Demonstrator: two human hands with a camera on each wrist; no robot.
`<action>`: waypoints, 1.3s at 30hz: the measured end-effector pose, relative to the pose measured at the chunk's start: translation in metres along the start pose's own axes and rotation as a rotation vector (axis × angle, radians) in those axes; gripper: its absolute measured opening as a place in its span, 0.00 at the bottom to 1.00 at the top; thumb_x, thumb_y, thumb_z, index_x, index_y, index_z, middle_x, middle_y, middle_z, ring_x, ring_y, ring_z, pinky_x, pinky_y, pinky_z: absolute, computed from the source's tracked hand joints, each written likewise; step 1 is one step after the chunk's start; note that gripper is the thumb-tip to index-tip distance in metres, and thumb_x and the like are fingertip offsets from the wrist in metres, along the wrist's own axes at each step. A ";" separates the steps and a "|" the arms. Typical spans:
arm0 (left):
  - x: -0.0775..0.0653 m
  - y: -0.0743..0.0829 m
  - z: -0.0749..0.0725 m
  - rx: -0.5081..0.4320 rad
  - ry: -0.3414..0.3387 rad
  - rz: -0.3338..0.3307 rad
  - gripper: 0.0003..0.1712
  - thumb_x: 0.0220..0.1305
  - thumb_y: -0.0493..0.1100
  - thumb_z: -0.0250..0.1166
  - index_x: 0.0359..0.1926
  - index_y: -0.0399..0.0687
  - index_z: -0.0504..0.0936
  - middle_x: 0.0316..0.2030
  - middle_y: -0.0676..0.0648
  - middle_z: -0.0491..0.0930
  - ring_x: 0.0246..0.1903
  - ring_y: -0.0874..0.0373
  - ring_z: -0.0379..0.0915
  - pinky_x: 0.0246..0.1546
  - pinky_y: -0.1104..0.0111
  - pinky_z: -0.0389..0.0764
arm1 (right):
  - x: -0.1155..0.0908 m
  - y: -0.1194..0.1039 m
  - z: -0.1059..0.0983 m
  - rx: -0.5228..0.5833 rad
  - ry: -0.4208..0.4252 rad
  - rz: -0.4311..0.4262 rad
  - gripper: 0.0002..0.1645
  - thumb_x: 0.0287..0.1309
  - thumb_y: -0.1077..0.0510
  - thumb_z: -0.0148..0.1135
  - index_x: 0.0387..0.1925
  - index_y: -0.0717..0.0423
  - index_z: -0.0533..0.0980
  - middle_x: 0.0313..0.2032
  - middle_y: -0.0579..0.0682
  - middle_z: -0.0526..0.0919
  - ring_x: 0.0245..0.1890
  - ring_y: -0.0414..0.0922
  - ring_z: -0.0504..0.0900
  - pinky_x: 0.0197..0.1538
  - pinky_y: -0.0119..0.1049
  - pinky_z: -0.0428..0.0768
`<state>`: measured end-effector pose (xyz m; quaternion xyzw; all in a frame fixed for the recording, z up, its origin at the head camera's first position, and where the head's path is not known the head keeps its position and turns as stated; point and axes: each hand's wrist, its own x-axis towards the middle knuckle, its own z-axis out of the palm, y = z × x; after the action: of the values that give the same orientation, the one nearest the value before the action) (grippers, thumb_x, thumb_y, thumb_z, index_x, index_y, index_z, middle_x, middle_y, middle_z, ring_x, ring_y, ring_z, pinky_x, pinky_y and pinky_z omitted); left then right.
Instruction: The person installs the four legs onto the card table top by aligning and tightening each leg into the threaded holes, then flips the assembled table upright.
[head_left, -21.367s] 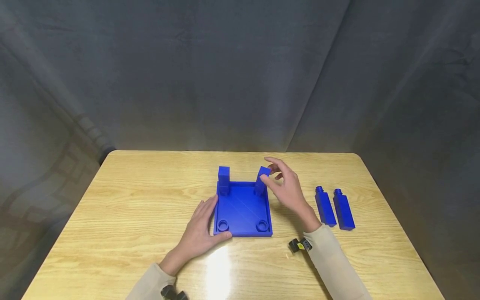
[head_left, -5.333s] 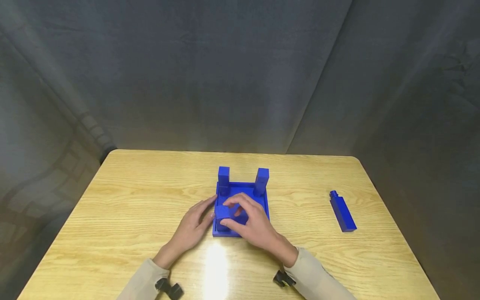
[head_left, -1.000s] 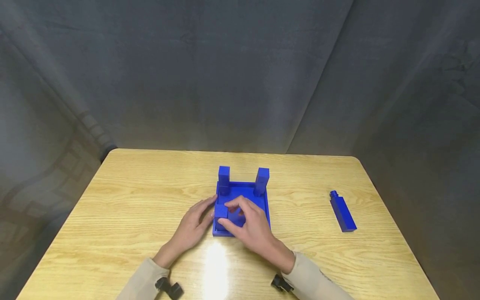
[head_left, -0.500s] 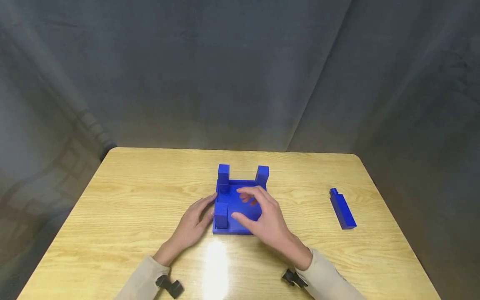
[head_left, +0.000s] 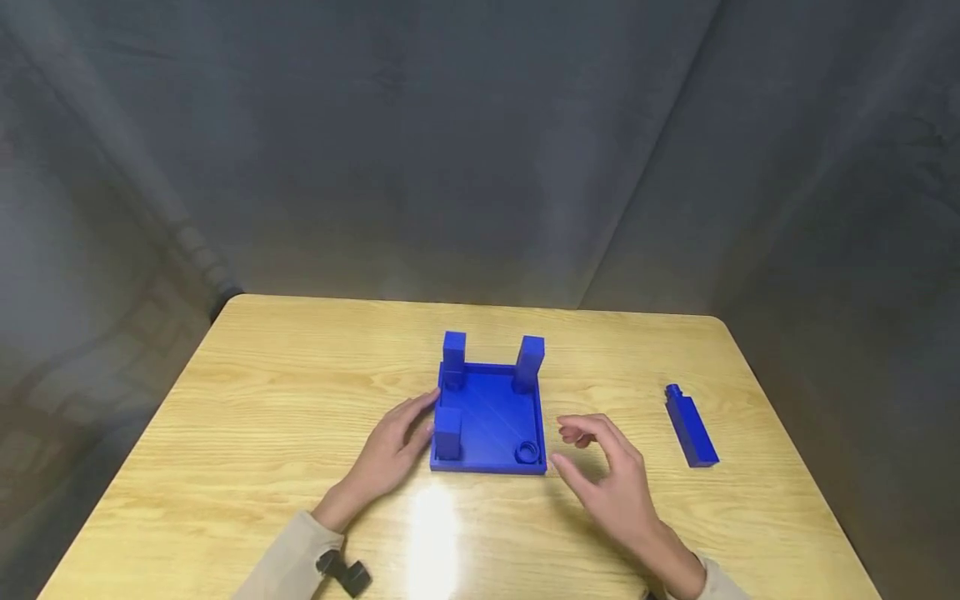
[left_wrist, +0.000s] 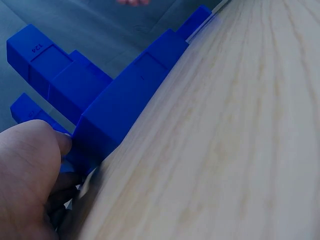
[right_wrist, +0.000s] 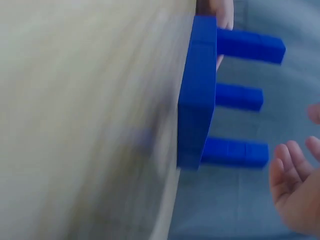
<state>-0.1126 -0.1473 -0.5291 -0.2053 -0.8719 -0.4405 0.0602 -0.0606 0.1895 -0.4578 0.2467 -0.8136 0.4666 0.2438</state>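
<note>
A square blue tray-like base (head_left: 491,417) lies on the table. Blue square legs stand upright at three of its corners: back left (head_left: 454,354), back right (head_left: 529,362) and front left (head_left: 448,433). A round threaded-looking socket (head_left: 527,452) shows bare at the front right corner. My left hand (head_left: 384,458) rests with relaxed fingers against the base's left side; in the left wrist view its thumb touches the base wall (left_wrist: 125,105). Off the base's right edge hovers my right hand (head_left: 611,483), fingers loosely spread and holding nothing.
One loose blue leg (head_left: 692,431) lies at the right of the wooden table (head_left: 300,358), its knobbed threaded end pointing away. Dark grey curtains (head_left: 480,150) hang behind the table and at both sides. Glare marks the table's front middle.
My right hand has let go of the front left leg and moved right, past the base, its fingers opening. That leg now stands alone. My left hand keeps its place on the base.
</note>
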 end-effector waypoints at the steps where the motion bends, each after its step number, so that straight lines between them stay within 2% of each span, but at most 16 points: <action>1: 0.000 0.000 0.000 0.000 0.001 -0.002 0.30 0.85 0.44 0.61 0.81 0.43 0.73 0.77 0.38 0.76 0.75 0.35 0.72 0.78 0.35 0.68 | -0.004 0.002 -0.006 -0.014 0.002 0.023 0.32 0.49 0.77 0.81 0.58 0.63 0.84 0.44 0.49 0.88 0.43 0.42 0.85 0.51 0.25 0.83; 5: -0.001 0.002 0.000 0.006 0.007 -0.008 0.30 0.84 0.44 0.61 0.81 0.44 0.73 0.77 0.39 0.76 0.75 0.35 0.73 0.77 0.34 0.69 | -0.016 0.011 -0.029 -0.049 0.018 0.106 0.32 0.52 0.81 0.77 0.59 0.64 0.83 0.46 0.45 0.87 0.46 0.39 0.85 0.50 0.23 0.83; 9: 0.000 0.001 0.000 0.009 0.002 -0.013 0.30 0.85 0.45 0.61 0.82 0.45 0.73 0.77 0.40 0.76 0.75 0.35 0.73 0.77 0.34 0.69 | -0.023 0.021 -0.051 -0.041 0.079 0.159 0.33 0.52 0.86 0.73 0.60 0.69 0.81 0.48 0.41 0.86 0.47 0.37 0.84 0.49 0.21 0.83; 12: 0.000 0.001 0.000 0.006 0.003 -0.015 0.30 0.85 0.45 0.61 0.82 0.46 0.73 0.77 0.40 0.75 0.75 0.35 0.72 0.77 0.33 0.69 | -0.026 0.031 -0.064 -0.028 0.160 0.188 0.33 0.52 0.88 0.70 0.60 0.73 0.80 0.47 0.43 0.87 0.46 0.37 0.84 0.49 0.19 0.82; 16: 0.001 0.001 0.000 0.003 0.004 -0.013 0.30 0.85 0.45 0.61 0.82 0.46 0.73 0.77 0.40 0.76 0.75 0.35 0.72 0.77 0.34 0.68 | -0.029 0.042 -0.077 -0.053 0.234 0.259 0.31 0.56 0.86 0.70 0.61 0.73 0.80 0.47 0.45 0.87 0.46 0.37 0.84 0.50 0.17 0.81; 22: 0.000 0.001 0.000 -0.001 0.005 -0.014 0.30 0.84 0.44 0.62 0.81 0.45 0.73 0.77 0.40 0.76 0.75 0.34 0.72 0.77 0.33 0.68 | -0.031 0.050 -0.096 -0.272 0.214 0.405 0.30 0.60 0.77 0.76 0.64 0.64 0.82 0.48 0.42 0.84 0.45 0.32 0.81 0.48 0.14 0.78; 25: 0.001 0.002 0.000 0.003 0.007 -0.011 0.30 0.84 0.44 0.62 0.82 0.45 0.73 0.77 0.40 0.76 0.75 0.34 0.72 0.77 0.34 0.69 | -0.030 0.054 -0.106 -0.383 0.188 0.441 0.31 0.60 0.73 0.79 0.65 0.63 0.82 0.47 0.48 0.83 0.44 0.30 0.76 0.44 0.14 0.74; 30: 0.001 0.001 0.000 0.000 0.006 -0.010 0.30 0.85 0.45 0.62 0.82 0.45 0.73 0.77 0.40 0.76 0.75 0.35 0.73 0.77 0.34 0.69 | -0.032 0.061 -0.120 -0.488 0.143 0.494 0.35 0.58 0.69 0.83 0.66 0.64 0.80 0.47 0.60 0.84 0.43 0.28 0.71 0.42 0.16 0.69; 34: -0.001 0.002 0.002 0.004 0.000 -0.013 0.30 0.85 0.45 0.61 0.82 0.45 0.73 0.77 0.39 0.76 0.75 0.34 0.72 0.77 0.33 0.69 | -0.038 0.066 -0.127 -0.544 0.051 0.568 0.40 0.59 0.64 0.84 0.70 0.67 0.76 0.50 0.66 0.82 0.48 0.44 0.75 0.43 0.26 0.70; 37: -0.001 0.003 0.001 0.006 0.000 -0.017 0.30 0.85 0.45 0.61 0.82 0.45 0.73 0.77 0.39 0.76 0.75 0.33 0.72 0.77 0.33 0.69 | -0.041 0.070 -0.129 -0.558 0.018 0.600 0.44 0.59 0.64 0.84 0.72 0.70 0.73 0.52 0.72 0.79 0.52 0.63 0.74 0.48 0.42 0.69; 39: -0.001 0.002 0.000 0.010 0.002 -0.017 0.30 0.85 0.45 0.61 0.82 0.45 0.73 0.77 0.39 0.76 0.75 0.34 0.72 0.77 0.33 0.69 | -0.042 0.073 -0.130 -0.570 0.020 0.605 0.46 0.56 0.65 0.85 0.73 0.70 0.71 0.53 0.75 0.78 0.54 0.68 0.72 0.49 0.51 0.68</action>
<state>-0.1109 -0.1460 -0.5280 -0.1972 -0.8757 -0.4368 0.0586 -0.0534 0.3436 -0.4725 -0.0853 -0.9436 0.2755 0.1624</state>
